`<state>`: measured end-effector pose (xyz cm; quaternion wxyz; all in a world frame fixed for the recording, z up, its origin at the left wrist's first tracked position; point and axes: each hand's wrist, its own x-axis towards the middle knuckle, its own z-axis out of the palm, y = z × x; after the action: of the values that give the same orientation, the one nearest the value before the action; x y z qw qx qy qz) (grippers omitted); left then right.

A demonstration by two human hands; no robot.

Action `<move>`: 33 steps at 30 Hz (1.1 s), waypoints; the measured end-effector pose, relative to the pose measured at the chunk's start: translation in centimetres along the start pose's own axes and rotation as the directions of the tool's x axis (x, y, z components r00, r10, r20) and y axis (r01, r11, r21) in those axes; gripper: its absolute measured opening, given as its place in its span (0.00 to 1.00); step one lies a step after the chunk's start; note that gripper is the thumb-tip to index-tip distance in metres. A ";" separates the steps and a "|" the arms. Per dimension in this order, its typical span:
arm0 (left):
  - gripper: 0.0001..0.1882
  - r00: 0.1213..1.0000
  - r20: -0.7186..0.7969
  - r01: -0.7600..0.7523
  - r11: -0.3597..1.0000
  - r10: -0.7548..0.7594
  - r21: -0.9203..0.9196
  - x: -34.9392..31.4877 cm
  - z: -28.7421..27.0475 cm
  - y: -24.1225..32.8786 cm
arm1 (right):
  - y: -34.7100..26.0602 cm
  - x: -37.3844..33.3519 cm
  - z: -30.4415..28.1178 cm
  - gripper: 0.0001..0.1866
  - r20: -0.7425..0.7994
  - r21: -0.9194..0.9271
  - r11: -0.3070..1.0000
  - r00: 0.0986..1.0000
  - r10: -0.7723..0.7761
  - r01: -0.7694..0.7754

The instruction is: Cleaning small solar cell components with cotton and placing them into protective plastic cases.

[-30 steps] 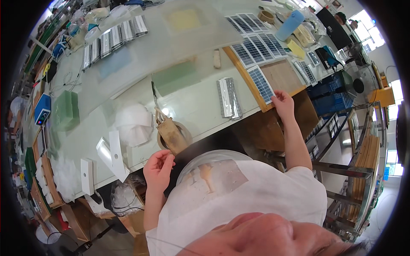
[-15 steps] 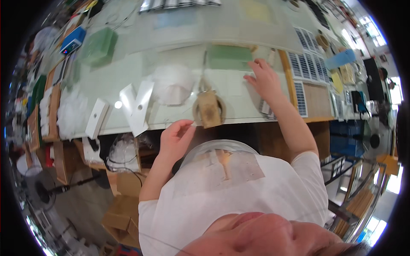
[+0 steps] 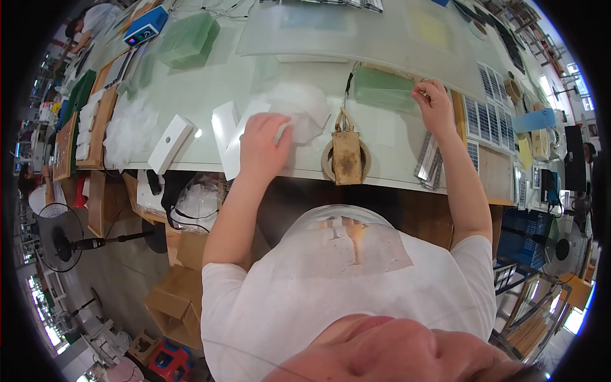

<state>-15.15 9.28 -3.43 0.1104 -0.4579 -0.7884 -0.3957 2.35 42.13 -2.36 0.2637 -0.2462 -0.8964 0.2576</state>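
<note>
A: Bright, even daylight comes from windows at the far right; the pale surface (image 3: 254, 76) shows soft glare and faint shadows.

B: Heavy fisheye bending at the rim, black corners, slight blur at the bottom.

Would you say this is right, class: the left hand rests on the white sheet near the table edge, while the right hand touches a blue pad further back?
Not quite. In the head view the pad under the right hand is green, not blue. The rest holds: the left hand rests on the white sheet near the table edge, and the green pad lies further back.
</note>
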 end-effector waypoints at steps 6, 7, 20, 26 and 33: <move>0.10 0.991 0.080 -0.106 0.994 0.103 0.034 2.6 1.6 -0.9 | 0.8 -0.9 0.1 0.05 0.067 -0.103 0.992 0.995 -0.068 0.074; 0.10 0.987 0.086 -0.137 0.990 0.133 0.042 2.9 1.7 -0.9 | 0.8 -1.0 0.1 0.04 0.107 -0.130 0.987 0.991 -0.082 0.096; 0.06 0.904 0.424 -0.137 0.896 -0.062 0.422 6.4 2.2 0.7 | -0.5 -1.0 0.5 0.05 0.026 -0.064 0.991 0.993 -0.117 0.118; 0.07 0.815 0.552 -0.145 0.861 -0.175 0.488 8.8 2.5 1.3 | 0.3 -1.0 0.9 0.05 0.032 -0.085 0.986 0.990 -0.140 0.142; 0.11 0.780 0.568 0.102 0.949 -0.261 0.297 9.1 0.3 0.3 | 1.4 -1.1 0.6 0.06 0.156 -0.201 0.979 0.988 0.010 0.022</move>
<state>-19.93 15.34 1.46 -0.1273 -0.4630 -0.8665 -0.1364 3.26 42.31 -3.99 0.1671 -0.2478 -0.9366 0.1830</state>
